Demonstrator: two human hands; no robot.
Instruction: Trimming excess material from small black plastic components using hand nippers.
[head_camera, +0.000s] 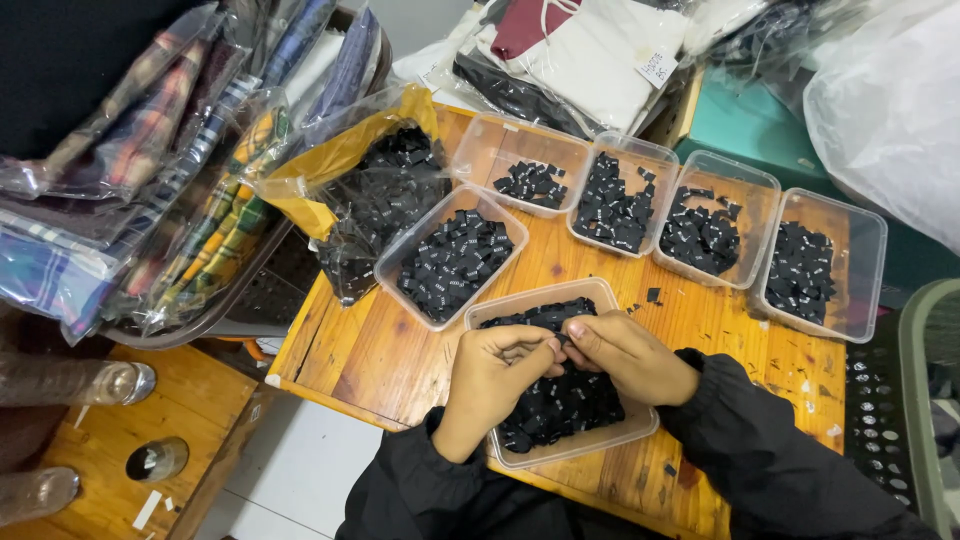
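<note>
Saw both hands over the nearest clear tub, the one at the near edge of the wooden table. Left hand and right hand met fingertip to fingertip above the pile of small black labels filling that tub. Fingers on both were curled in, thumbs against forefingers, pinched shut at the meeting point. Something small and black sat between the tips, most likely one label, but I couldn't tell for sure whether one hand or both had it. Remaining fingers were folded loosely, resting on the pile.

Count of tubs: six clear rectangular ones. One under the hands, one angled tub just beyond it toward the left, then a row of four along the far edge — first, second, third, fourth, running to the right corner. All six held black labels; the first in the row was the emptiest.

One open plastic bag with yellow lining, also full of black labels, lay at the far left corner, touching the angled tub. A few stray labels lay on bare wood between the row and the near tub.

Off the left edge — a basket of plaid fabric in clear bags.
</note>
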